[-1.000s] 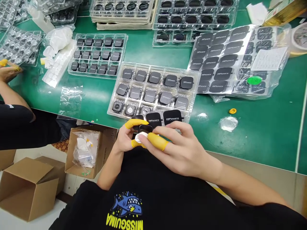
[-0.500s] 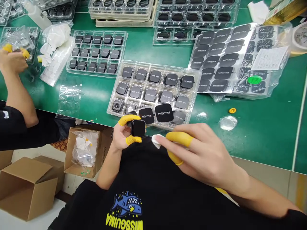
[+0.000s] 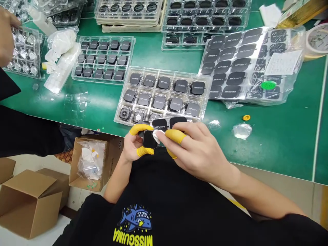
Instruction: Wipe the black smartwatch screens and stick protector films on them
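Note:
My left hand (image 3: 132,147), with yellow finger cots on thumb and finger, is closed on the edges of a black square smartwatch (image 3: 148,139), its dark screen facing up. In my right hand (image 3: 198,150), also wearing yellow cots, a small white wiping cloth (image 3: 157,136) is pinched and reaches the right edge of the watch face. Just beyond my hands lies a sheet of black HiFuture film stickers (image 3: 160,124), partly hidden by my right fingers. It overlaps the near edge of a clear plastic tray (image 3: 208,94) holding watches, most bearing black HiFuture stickers.
A second tray of watches (image 3: 102,58) lies farther left. Sticker sheets in plastic (image 3: 230,63) lie to the right, near a tape roll (image 3: 317,40). A yellow finger cot (image 3: 246,117) rests on the table. Another person's hand (image 3: 6,37) is at far left. Cardboard boxes (image 3: 48,212) stand below.
My right hand has moved left, bringing the white cloth from beside the watch onto its right edge. The other person's hand at far left has moved up, away from the tray there.

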`<move>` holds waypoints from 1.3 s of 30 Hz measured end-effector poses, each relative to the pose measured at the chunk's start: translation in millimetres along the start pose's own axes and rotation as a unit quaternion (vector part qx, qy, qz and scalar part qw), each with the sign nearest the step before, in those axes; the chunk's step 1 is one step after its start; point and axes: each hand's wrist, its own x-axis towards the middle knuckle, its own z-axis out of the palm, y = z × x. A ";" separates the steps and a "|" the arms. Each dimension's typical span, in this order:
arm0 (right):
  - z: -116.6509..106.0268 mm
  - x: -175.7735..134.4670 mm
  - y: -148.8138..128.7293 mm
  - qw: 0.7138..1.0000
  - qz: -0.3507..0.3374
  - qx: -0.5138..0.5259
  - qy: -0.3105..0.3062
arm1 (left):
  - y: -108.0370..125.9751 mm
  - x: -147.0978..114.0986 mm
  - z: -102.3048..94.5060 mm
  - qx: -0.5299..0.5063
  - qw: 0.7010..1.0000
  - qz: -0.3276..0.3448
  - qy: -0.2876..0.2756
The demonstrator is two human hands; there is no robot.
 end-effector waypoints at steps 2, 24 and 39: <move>-1.0 -1.8 -1.9 1.000 -0.012 0.017 -0.009 | -1.9 -0.8 -1.4 -0.004 1.000 -0.003 0.004; -7.7 -8.4 7.2 0.984 -0.041 0.170 -0.045 | -12.7 -5.9 -8.8 -0.040 0.999 -0.024 -0.009; 4.3 1.6 3.5 0.999 -0.032 0.002 0.032 | -12.8 -3.7 -2.6 -0.007 1.000 0.027 0.005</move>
